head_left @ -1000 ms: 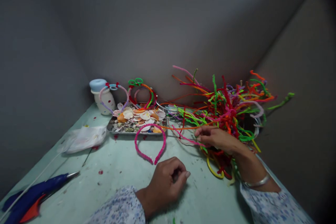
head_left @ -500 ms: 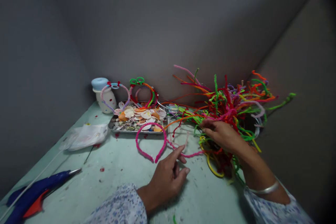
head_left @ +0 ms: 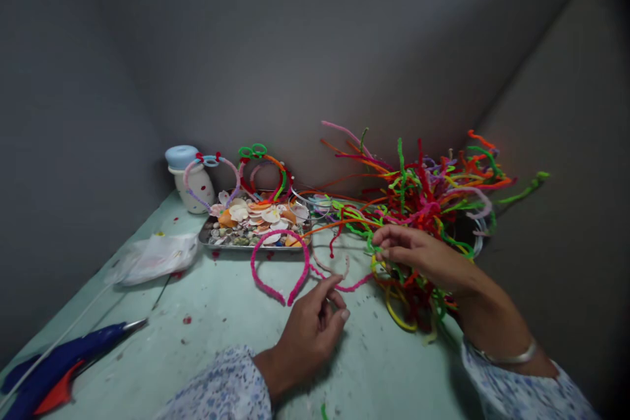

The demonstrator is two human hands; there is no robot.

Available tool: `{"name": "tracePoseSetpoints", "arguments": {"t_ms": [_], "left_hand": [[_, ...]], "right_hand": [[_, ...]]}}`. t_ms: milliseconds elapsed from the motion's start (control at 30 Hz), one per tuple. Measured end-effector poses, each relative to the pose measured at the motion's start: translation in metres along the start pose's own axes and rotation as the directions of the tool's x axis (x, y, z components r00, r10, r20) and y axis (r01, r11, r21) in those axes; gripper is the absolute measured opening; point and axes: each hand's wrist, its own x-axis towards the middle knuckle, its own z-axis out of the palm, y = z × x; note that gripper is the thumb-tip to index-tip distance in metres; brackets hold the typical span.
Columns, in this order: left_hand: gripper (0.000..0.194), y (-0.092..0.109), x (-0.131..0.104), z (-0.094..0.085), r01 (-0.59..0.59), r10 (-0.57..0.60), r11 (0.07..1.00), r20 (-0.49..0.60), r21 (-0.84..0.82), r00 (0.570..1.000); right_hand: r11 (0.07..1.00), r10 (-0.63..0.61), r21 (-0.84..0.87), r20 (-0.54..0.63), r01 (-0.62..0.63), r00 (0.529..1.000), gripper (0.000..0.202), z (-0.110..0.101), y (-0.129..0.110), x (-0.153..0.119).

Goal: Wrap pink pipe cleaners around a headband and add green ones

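My left hand (head_left: 310,335) rests low over the table, fingers loosely bent and thumb apart, with nothing in it. Just beyond its fingertips stands a fuzzy pink headband (head_left: 254,275). A loose pink pipe cleaner (head_left: 354,287) lies curved on the table by the index finger. My right hand (head_left: 418,252) is at the near left side of a tangled heap of coloured pipe cleaners (head_left: 423,197). Its fingers stretch left, with a small gap above the thumb. Green strands show right by the fingertips; no held strand can be made out.
Behind the pink headband is a metal tray (head_left: 256,253) of shells, with decorated headbands (head_left: 211,161) above it. A white jar with a blue lid (head_left: 182,157) stands at the back left. Nearer are a plastic bag (head_left: 160,259) and a blue glue gun (head_left: 73,354) with its cord.
My right wrist has lifted and bent a little, its fingers staying at the heap. My left hand keeps its pose. The whole view has shifted slightly.
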Motion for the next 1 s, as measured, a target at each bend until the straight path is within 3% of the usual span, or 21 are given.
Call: {"name": "tracePoseSetpoints", "arguments": {"t_ms": [133, 233, 333, 533, 733, 800, 900, 933, 1000], "left_hand": [[0.051, 0.002, 0.004, 0.001, 0.051, -0.056, 0.988, -0.032, -0.144, 0.998], [0.049, 0.005, 0.006, 0.0, 0.093, -0.111, 0.956, -0.05, -0.279, 0.993], [0.043, 0.006, 0.008, -0.002, 0.133, -0.162, 0.912, -0.043, -0.388, 0.986], [0.034, 0.005, 0.014, -0.005, 0.129, -0.164, 0.895, -0.047, -0.428, 0.985], [0.027, 0.005, 0.018, -0.005, 0.186, -0.248, 0.895, -0.104, -0.406, 0.963], [0.026, 0.006, 0.018, -0.005, 0.196, -0.269, 0.884, -0.12, -0.424, 0.956], [0.025, 0.007, 0.017, -0.006, 0.191, -0.281, 0.875, -0.144, -0.446, 0.949], [0.024, 0.007, 0.016, -0.006, 0.189, -0.282, 0.871, -0.147, -0.453, 0.948], [0.024, 0.007, 0.016, -0.006, 0.189, -0.286, 0.865, -0.148, -0.464, 0.947]], "right_hand": [[0.998, -0.009, 0.058, 0.195, -0.002, 0.981, 0.022, 0.013, -0.007, -0.005], [0.997, -0.018, 0.075, 0.349, -0.008, 0.937, 0.017, 0.029, -0.011, -0.005], [0.999, -0.02, 0.047, 0.433, 0.0, 0.901, 0.01, 0.047, -0.012, -0.004], [0.967, -0.076, -0.199, 0.378, 0.161, 0.923, 0.012, 0.067, -0.003, 0.0], [0.939, -0.099, -0.269, 0.386, 0.215, 0.917, 0.011, 0.057, -0.008, -0.003], [0.922, -0.122, -0.313, 0.321, 0.227, 0.939, 0.009, 0.049, -0.004, 0.0], [0.848, -0.116, -0.514, 0.052, 0.126, 0.992, 0.01, 0.035, 0.012, 0.011], [0.81, -0.087, -0.585, -0.057, 0.037, 0.995, 0.012, 0.03, 0.019, 0.016], [0.735, -0.171, -0.677, -0.245, -0.042, 0.954, 0.018, 0.023, 0.027, 0.022]]}}
